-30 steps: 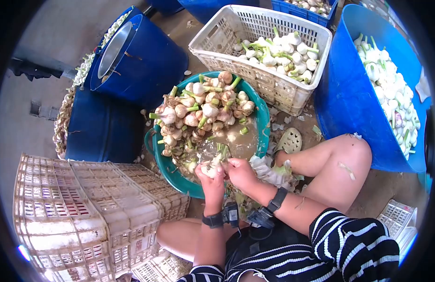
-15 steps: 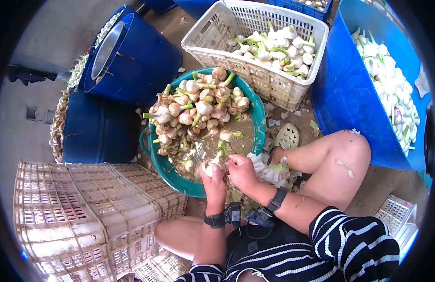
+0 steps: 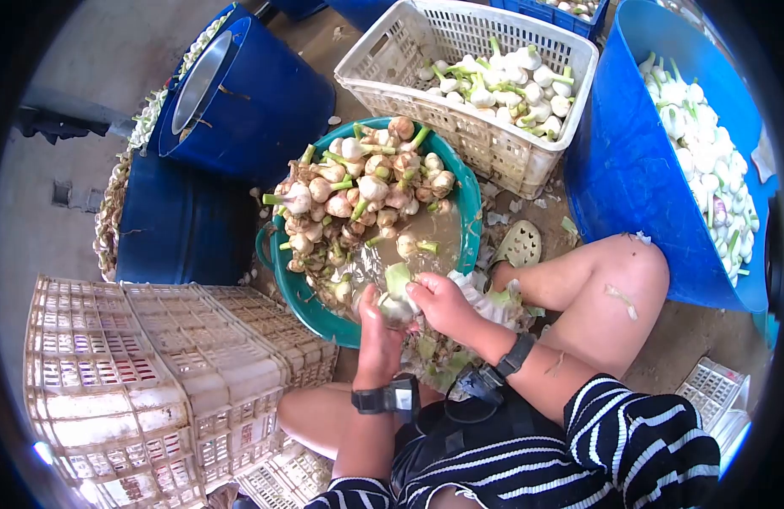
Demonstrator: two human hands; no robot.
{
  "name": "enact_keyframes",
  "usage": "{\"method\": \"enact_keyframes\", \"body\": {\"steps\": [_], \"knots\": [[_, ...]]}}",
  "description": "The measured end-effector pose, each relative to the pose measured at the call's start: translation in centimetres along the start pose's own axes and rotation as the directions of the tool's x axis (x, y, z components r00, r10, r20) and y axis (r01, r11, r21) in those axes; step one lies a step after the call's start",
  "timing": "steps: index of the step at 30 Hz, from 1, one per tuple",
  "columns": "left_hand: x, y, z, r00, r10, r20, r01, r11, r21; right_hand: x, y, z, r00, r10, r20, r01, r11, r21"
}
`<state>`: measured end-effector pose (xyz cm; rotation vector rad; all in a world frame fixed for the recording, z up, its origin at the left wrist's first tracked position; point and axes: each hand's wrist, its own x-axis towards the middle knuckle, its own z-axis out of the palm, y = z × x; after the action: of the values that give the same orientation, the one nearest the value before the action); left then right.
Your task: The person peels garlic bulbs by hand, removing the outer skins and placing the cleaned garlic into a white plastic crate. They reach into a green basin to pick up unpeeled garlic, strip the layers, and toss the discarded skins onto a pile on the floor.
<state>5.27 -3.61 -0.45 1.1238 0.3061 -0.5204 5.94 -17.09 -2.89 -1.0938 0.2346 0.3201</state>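
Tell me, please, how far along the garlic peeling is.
Looks done: white bulbs in the white crate and blue tub. In hand: one bulb, in the left hand, the right hand touching it. Left: brownish bulbs heaped in the green basin.

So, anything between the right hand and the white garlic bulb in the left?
Nothing visible. The right hand is at the white garlic bulb in the left hand; a pale green leaf rises beside, not between.
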Motion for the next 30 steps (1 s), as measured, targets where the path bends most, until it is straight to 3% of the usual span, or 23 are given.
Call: {"method": "enact_keyframes", "body": {"steps": [1,2,4,6,7,10,11,12,14,15,17,18,20,21,22,23,24,25,26,27,28,29,30], "knots": [[0.2,-0.8,-0.4,0.98,0.195,-0.031,-0.183,0.957,0.227,0.7,1.0,0.0,0.992,-0.121,0.024,0.121,0.993,-0.016],[0.2,-1.3,-0.8,0.924,0.382,-0.016,-0.335,0.83,0.446,0.8,1.1,-0.3,0.993,-0.116,0.027,0.117,0.993,-0.015],[0.2,-0.7,-1.1,0.916,0.392,-0.079,-0.3,0.804,0.513,0.7,-1.0,-0.7,0.981,0.154,0.118,-0.171,0.975,0.144],[0.1,-0.6,-1.3,0.902,0.428,0.06,-0.362,0.672,0.646,0.7,-2.0,-1.1,0.977,0.186,0.109,-0.196,0.977,0.089],[0.1,-0.3,-1.6,0.902,0.427,0.06,-0.362,0.673,0.645,0.7,-2.6,-1.2,0.965,0.216,0.146,-0.231,0.969,0.089],[0.4,1.0,-2.1,0.752,0.532,0.389,-0.574,0.239,0.783,0.8,-3.0,-1.4,0.954,0.242,0.18,-0.268,0.953,0.142],[0.5,1.3,-1.9,0.704,0.58,0.409,-0.626,0.235,0.744,0.7,-3.1,-1.5,0.94,0.261,0.22,-0.3,0.939,0.17],[0.7,1.3,-1.8,0.703,0.581,0.411,-0.628,0.234,0.742,0.7,-3.2,-1.5,0.924,0.278,0.261,-0.333,0.922,0.196],[0.8,1.0,-1.5,0.887,0.453,0.091,-0.416,0.698,0.583,0.5,-3.3,-1.4,0.924,0.288,0.254,-0.345,0.913,0.22],[0.2,1.2,-0.5,0.909,0.39,0.15,-0.417,0.867,0.274,0.6,-3.5,-1.9,0.96,0.213,0.183,-0.261,0.918,0.297],[-0.1,0.9,-0.9,0.904,0.31,0.295,-0.322,0.947,-0.008,1.3,-3.6,-3.8,0.992,0.111,0.062,-0.126,0.935,0.333],[-0.4,1.0,-0.8,0.901,0.259,0.349,-0.234,0.966,-0.113,1.5,-4.0,-4.9,0.999,0.033,-0.025,-0.028,0.978,0.208],[-0.8,1.1,0.4,0.918,0.264,0.297,-0.204,0.954,-0.218,2.0,-3.7,-7.5,0.973,-0.003,-0.229,-0.013,0.998,-0.067],[-0.9,1.1,0.8,0.932,0.265,0.246,-0.179,0.93,-0.32,1.6,-3.1,-9.0,0.958,-0.241,-0.158,0.061,0.704,-0.707],[-1.0,1.0,0.4,0.932,0.269,0.244,-0.183,0.929,-0.323,1.2,-2.3,-9.9,0.927,-0.371,0.055,0.083,0.058,-0.995],[-0.9,0.9,-0.4,0.959,0.226,0.17,-0.163,0.934,-0.317,0.3,-2.5,-9.2,0.926,-0.372,0.061,0.088,0.056,-0.995],[-0.8,0.9,-0.8,0.979,0.181,0.095,-0.143,0.939,-0.313,-1.2,-3.1,-8.0,0.975,-0.197,0.104,0.107,0.003,-0.994],[-1.1,1.3,0.1,0.967,0.247,-0.067,-0.253,0.961,-0.113,-2.5,-3.8,-6.9,0.991,-0.012,0.131,0.131,-0.044,-0.99],[-0.9,1.1,-0.4,0.967,0.246,-0.067,-0.252,0.961,-0.115,-3.4,-4.6,-5.3,0.972,-0.128,0.199,0.217,0.144,-0.966],[-0.5,0.9,-1.1,0.886,0.462,-0.047,-0.426,0.848,0.316,-3.8,-4.9,-3.6,0.937,-0.252,0.24,0.314,0.313,-0.896],[-0.2,0.7,-1.7,0.775,0.629,0.069,-0.5,0.542,0.675,-3.8,-4.3,-2.3,0.85,-0.478,0.221,0.445,0.429,-0.786],[-0.6,1.1,-1.3,0.743,0.66,0.111,-0.494,0.428,0.757,-3.9,-4.5,-1.3,0.802,-0.512,0.309,0.523,0.35,-0.777],[-0.9,1.3,-0.8,0.742,0.66,0.115,-0.498,0.428,0.754,-4.0,-4.9,-0.7,0.743,-0.539,0.396,0.596,0.263,-0.759]]}}
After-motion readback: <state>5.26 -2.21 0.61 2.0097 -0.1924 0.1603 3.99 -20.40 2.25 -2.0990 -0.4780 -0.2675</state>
